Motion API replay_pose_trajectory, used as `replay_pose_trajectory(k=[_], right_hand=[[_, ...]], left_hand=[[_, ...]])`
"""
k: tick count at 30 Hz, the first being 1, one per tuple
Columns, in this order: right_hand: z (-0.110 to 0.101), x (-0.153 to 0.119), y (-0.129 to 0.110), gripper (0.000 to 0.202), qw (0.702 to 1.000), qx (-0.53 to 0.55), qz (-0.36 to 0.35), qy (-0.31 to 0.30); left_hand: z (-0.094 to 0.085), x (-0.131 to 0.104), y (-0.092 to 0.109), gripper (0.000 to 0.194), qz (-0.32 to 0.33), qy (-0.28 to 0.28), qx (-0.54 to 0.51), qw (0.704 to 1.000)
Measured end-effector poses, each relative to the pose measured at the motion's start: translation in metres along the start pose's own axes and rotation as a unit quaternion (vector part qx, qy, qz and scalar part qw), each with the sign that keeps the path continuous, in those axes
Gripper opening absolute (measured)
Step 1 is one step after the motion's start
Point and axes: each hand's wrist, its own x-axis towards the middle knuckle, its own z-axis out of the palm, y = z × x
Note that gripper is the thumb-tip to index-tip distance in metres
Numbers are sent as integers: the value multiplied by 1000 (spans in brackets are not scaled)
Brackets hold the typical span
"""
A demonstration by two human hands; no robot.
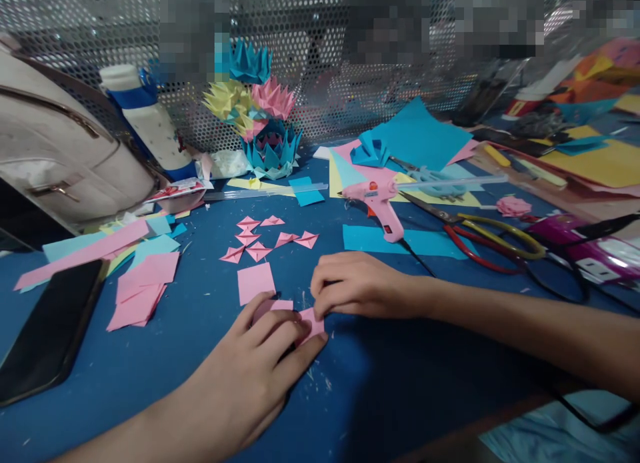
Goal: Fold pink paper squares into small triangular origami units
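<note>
Blue table carries, toward its near edge, a pink paper piece lying partly under the parted fingers of the left hand, its far side meeting the curled fingertips of the right hand (whether they pinch it cannot be told).

- From my remote seat I see a pink glue gun on the blue counter.
- Nearer me than the gun, the left hand and right hand touch a small pink paper.
- Left of the gun I count seven folded pink pieces.
- Right of it, I spot large scissors.
- Behind it, a blue sheet.
</note>
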Motion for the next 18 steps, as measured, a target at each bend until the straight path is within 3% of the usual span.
replay_pose_trajectory(k=[3, 10, 16, 18], right_hand=[[-5, -3, 4, 28, 997, -41, -60, -2], [-10, -2, -2, 25, 986, -137, -99, 16], [-15, -2, -8, 20, 913, -317, -253, -37], [-14, -1, -9, 20, 907, -331, -258, -44]], left_hand=[[-2, 0, 0, 59, -3, -14, -1, 1000], [-1, -1, -1, 59, -2, -14, -4, 1000], [-2, -3, -2, 54, -4, -12, -26, 1000], [-2, -4, -2, 52, -1, 1, -26, 1000]])
